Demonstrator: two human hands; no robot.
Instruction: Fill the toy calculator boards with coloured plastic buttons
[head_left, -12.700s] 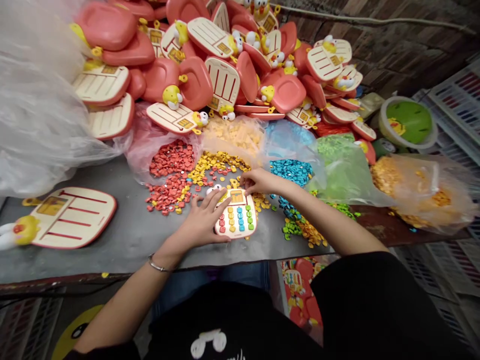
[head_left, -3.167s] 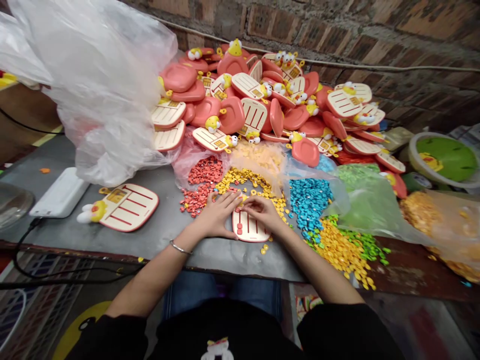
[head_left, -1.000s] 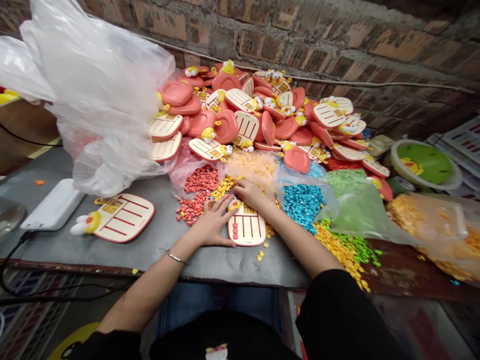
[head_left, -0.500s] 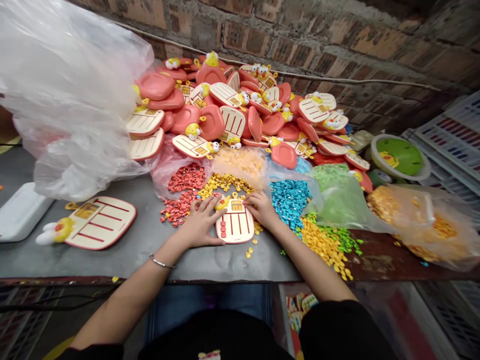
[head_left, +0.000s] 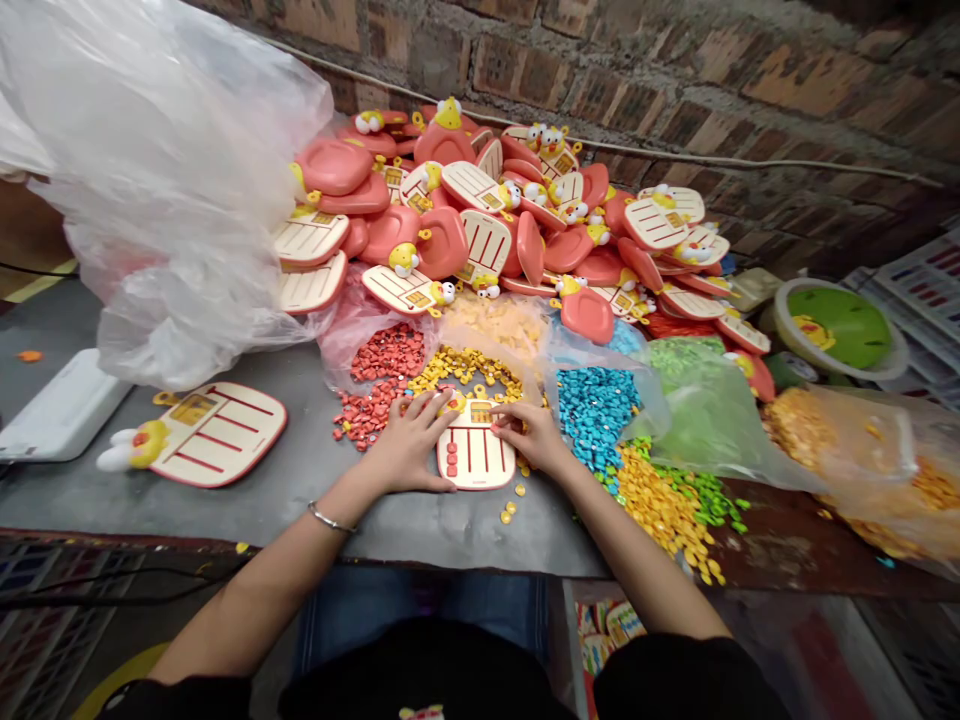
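**Finding: cream board (head_left: pixel 480 470) steadied by left hand (head_left: pixel 409 445), right hand (head_left: pixel 534 437) at its upper corner**

Clock positions are taken about the cream board, with twelve toward the brick wall (head_left: pixel 600 90).

Left arm: the forearm enters from seven o'clock, with a silver bracelet (head_left: pixel 330 518) at the wrist. The left hand lies palm down along the nine o'clock side. Its fingers are spread, the tips reaching the upper left edge at eleven o'clock and the thumb lying along the lower left edge at eight.

Right arm: the forearm enters from five o'clock. The right hand is raised at the wrist, fingers bent, with thumb and forefinger tips drawn close together over the corner at one o'clock. Whether they pinch a piece, or touch the face, cannot be told.

Condition of board: it lies flat on the grey table (head_left: pixel 420 525), face up, rounded and red-rimmed. The face carries four slots below a yellow picture panel (head_left: pixel 481 412). Three red pieces (head_left: pixel 451 459) sit in a column in the leftmost slot; a yellow ring (head_left: pixel 480 392) projects at twelve. The left fingers partly cover the upper left corner.

Surroundings: loose red pieces (head_left: pixel 367 412) lie at ten o'clock, blue pieces (head_left: pixel 596 410) at two, a second board (head_left: pixel 221 440) at nine.
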